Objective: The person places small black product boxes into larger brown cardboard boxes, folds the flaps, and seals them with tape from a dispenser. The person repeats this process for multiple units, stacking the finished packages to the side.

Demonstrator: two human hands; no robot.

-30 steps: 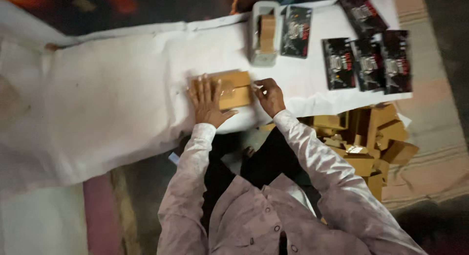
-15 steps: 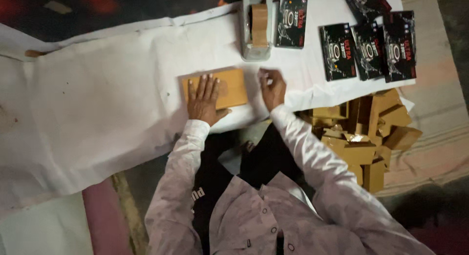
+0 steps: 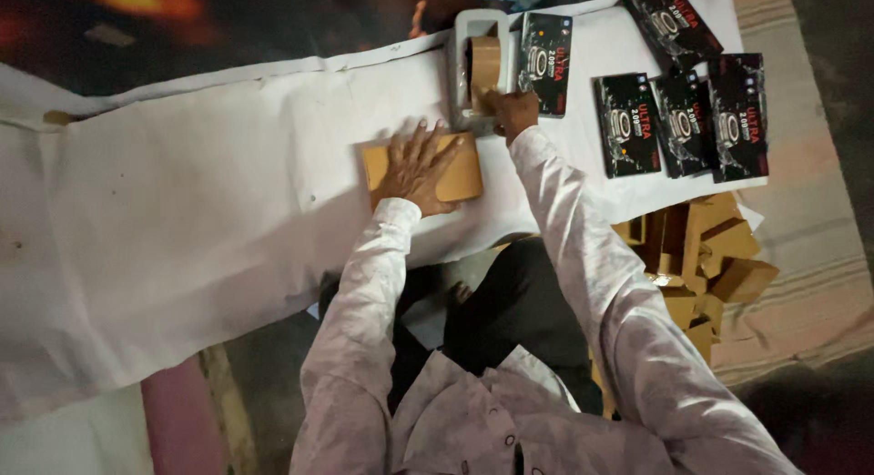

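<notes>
A flat brown cardboard box (image 3: 460,172) lies on the white sheet (image 3: 182,211). My left hand (image 3: 414,166) rests flat on top of it with the fingers spread. My right hand (image 3: 513,111) has reached to the grey tape dispenser (image 3: 478,65) with its brown tape roll, and the fingers pinch at the tape end near the dispenser's front. I cannot tell how firmly the tape is gripped.
Several black printed product boxes (image 3: 678,120) lie on the sheet to the right of the dispenser, one (image 3: 544,61) right beside it. A heap of small brown cartons (image 3: 706,266) sits on the floor at my right. A striped mat (image 3: 801,284) lies further right.
My right hand left the brown box's right edge and moved up to the tape dispenser. My left hand stayed pressed on the box.
</notes>
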